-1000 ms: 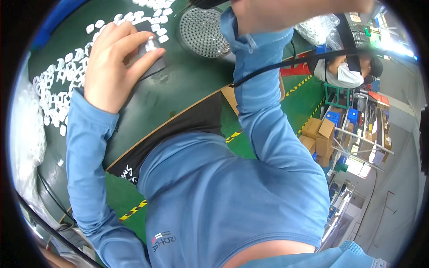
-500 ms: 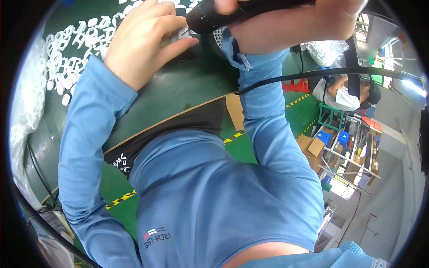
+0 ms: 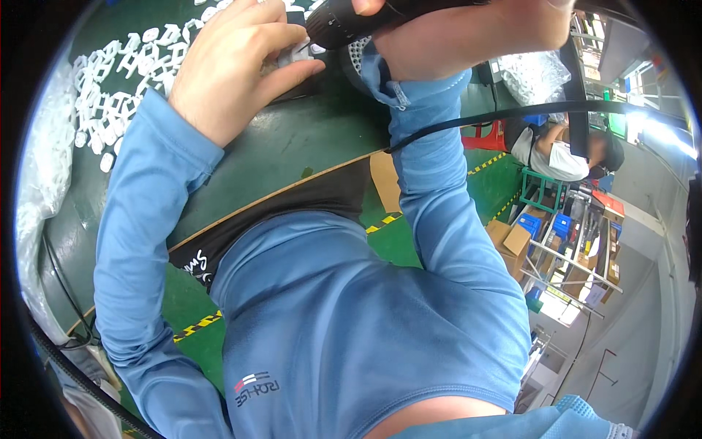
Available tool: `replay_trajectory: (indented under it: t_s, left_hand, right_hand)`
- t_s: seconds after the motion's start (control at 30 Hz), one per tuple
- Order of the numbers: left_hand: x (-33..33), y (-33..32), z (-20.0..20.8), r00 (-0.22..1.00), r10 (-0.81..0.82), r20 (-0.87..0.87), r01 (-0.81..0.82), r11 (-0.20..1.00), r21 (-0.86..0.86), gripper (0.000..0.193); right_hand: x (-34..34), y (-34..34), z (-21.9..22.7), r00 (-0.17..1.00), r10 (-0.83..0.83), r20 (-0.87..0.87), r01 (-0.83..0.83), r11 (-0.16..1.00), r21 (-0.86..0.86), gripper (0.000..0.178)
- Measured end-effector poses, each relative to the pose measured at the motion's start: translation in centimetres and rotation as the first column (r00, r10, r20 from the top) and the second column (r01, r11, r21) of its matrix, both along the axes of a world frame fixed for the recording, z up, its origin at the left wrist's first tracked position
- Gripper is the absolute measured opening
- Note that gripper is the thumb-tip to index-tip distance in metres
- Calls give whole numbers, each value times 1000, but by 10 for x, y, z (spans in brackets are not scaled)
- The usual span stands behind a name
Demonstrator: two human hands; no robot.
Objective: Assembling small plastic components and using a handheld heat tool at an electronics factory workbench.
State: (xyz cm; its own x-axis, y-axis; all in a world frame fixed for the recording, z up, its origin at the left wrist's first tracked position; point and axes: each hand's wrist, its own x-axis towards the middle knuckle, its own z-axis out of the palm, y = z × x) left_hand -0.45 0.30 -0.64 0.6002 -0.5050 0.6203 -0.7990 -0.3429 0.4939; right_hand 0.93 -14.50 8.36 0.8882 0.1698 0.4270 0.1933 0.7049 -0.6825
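Observation:
My left hand [image 3: 238, 69] rests at the top of the green table, thumb and fingers closed around a small white plastic part [image 3: 295, 55]. Much of that part is hidden by the fingers. In my right hand [image 3: 475, 40] is a black electric screwdriver [image 3: 342, 22], lying nearly level and cut off by the upper edge of the view. Its thin bit points down-left at the white part; whether the two touch, I cannot tell. Beside my left wrist, many similar white plastic pieces [image 3: 110, 95] lie loosely spread.
Clear plastic sheeting [image 3: 44, 183] runs along the table's left side. A black cable [image 3: 512, 113] crosses over my right forearm. At the right stand a bag of white pieces [image 3: 534, 77], a seated person [image 3: 559, 157], and shelving [image 3: 578, 256] with boxes.
My right hand and the screwdriver have shifted slightly to the left and up. My left hand stays almost in place, still holding the white plastic part.

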Motion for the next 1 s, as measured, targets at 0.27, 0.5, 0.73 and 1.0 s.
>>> replay_trajectory:
  t_s: [0.27, 0.5, 0.73, 1.0]
  left_hand:
    - [4, 1, -2, 1000, 3, -11, -3, 1000, 15, 33]
    - [6, -6, -10, 992, 44, 120, -34, 996, -85, 28]
    - [-8, 9, -23, 939, 153, -307, -138, 988, 72, 18]
    - [-1, 13, -25, 940, 219, -262, -196, 974, 111, 27]
  right_hand:
    - [2, -1, 2, 999, -34, 8, 35, 987, -156, 56]
    - [9, 8, -25, 992, -121, -16, 119, 987, -109, 22]
    - [28, 9, -40, 970, 15, 243, 99, 886, -453, 55]
    - [16, 8, -36, 999, 36, 13, -28, 925, -380, 59]
